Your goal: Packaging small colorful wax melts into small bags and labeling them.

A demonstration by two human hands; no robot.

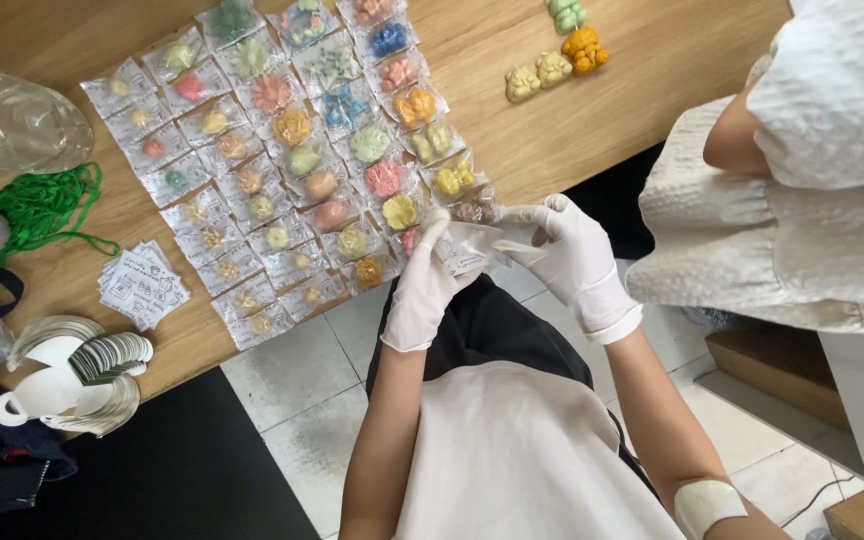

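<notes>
Both my hands wear white gloves and meet at the table's near edge. My left hand (424, 285) and my right hand (572, 258) together pinch a small clear printed packet (467, 247), each on one side. Just beyond the packet lie rows of clear packets (292, 150), each holding a small coloured flower-shaped or round piece. The nearest ones hold a brown piece (474, 209) and a yellow flower piece (399, 211).
The wooden table (552, 140) carries several unwrapped coloured pieces (557, 55) at the far right, a stack of printed cards (142, 285), fanned white paper tags (77, 370), green netting (42, 205) and a clear plastic bag (12, 120). Another person in white (802, 170) stands at the right.
</notes>
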